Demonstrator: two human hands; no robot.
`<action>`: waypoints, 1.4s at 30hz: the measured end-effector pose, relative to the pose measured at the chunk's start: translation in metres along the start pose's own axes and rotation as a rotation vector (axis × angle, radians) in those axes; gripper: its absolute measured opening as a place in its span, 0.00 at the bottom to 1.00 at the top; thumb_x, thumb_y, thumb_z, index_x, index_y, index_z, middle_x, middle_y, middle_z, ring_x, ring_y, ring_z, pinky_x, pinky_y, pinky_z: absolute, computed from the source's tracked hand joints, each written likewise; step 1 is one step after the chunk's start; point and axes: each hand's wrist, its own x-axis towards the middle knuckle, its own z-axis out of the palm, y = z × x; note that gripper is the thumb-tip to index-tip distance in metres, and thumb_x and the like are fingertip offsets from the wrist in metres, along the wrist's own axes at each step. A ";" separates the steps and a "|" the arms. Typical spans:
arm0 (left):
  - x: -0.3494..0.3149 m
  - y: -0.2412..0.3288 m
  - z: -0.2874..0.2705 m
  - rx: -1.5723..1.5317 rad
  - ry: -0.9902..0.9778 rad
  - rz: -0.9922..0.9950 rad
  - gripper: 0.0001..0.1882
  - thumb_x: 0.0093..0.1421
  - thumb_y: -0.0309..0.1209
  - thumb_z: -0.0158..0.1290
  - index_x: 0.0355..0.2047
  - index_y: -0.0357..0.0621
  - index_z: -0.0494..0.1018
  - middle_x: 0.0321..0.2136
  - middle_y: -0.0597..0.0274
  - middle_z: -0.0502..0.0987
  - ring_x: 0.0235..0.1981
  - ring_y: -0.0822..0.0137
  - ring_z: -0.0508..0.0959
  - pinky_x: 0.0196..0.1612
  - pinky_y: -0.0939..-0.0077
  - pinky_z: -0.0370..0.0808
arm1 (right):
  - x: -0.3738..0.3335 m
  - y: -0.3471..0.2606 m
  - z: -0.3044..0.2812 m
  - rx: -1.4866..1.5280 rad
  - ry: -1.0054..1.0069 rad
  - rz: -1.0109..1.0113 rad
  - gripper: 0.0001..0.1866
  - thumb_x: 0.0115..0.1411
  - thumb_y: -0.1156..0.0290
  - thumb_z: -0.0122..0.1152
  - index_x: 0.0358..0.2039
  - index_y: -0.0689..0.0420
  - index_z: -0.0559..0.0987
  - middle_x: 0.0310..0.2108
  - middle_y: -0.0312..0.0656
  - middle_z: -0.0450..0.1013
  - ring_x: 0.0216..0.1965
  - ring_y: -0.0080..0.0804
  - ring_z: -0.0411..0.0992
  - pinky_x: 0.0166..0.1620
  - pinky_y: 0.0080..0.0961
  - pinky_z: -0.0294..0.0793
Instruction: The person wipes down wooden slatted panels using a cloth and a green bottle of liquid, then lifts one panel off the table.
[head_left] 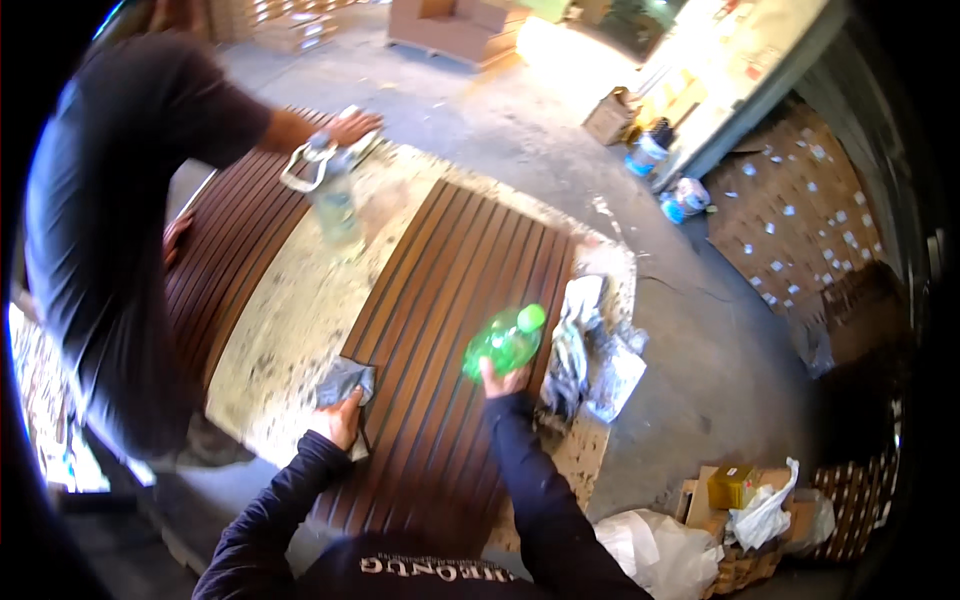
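My right hand (507, 381) is closed around a green plastic bottle (502, 346) with a green cap. The bottle lies tilted above a brown slatted wood panel (445, 270), its cap toward the far right. At the panel's left edge, my left hand (344, 420) grips a grey cloth (346, 382). Crumpled rags (572, 345) lie just right of the panel, near my right hand. The panel rests on a worn, stained pale tabletop (275, 330).
A person (120, 200) stands at the left, one hand (352, 127) over a second slatted panel (240, 240). A large clear bottle with a handle (338, 210) stands between the panels. Cardboard and plastic bags (660, 550) lie at lower right; buckets (647, 155) stand farther back.
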 end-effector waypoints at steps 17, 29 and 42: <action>-0.065 0.083 -0.096 -2.388 -0.007 -0.745 0.20 0.60 0.37 0.47 0.48 0.36 0.66 0.40 0.50 0.75 0.39 0.57 0.77 0.45 0.61 0.74 | -0.134 -0.069 -0.070 0.374 -0.247 0.158 0.32 0.41 0.67 0.67 0.48 0.59 0.67 0.43 0.44 0.70 0.44 0.37 0.69 0.48 0.31 0.69; -0.098 -0.040 -0.026 -0.452 0.179 -0.376 0.15 0.49 0.26 0.54 0.38 0.38 0.67 0.26 0.56 0.73 0.28 0.66 0.72 0.33 0.73 0.69 | -0.160 -0.098 -0.110 0.289 -0.375 0.248 0.31 0.42 0.63 0.69 0.46 0.60 0.69 0.41 0.43 0.72 0.42 0.35 0.72 0.45 0.30 0.71; -0.081 0.016 -0.018 -0.567 0.234 -0.247 0.12 0.49 0.26 0.55 0.35 0.37 0.70 0.26 0.51 0.70 0.29 0.54 0.71 0.34 0.68 0.68 | -0.162 -0.086 -0.142 0.174 -0.105 0.285 0.35 0.40 0.65 0.70 0.48 0.61 0.66 0.40 0.44 0.71 0.40 0.34 0.72 0.44 0.28 0.72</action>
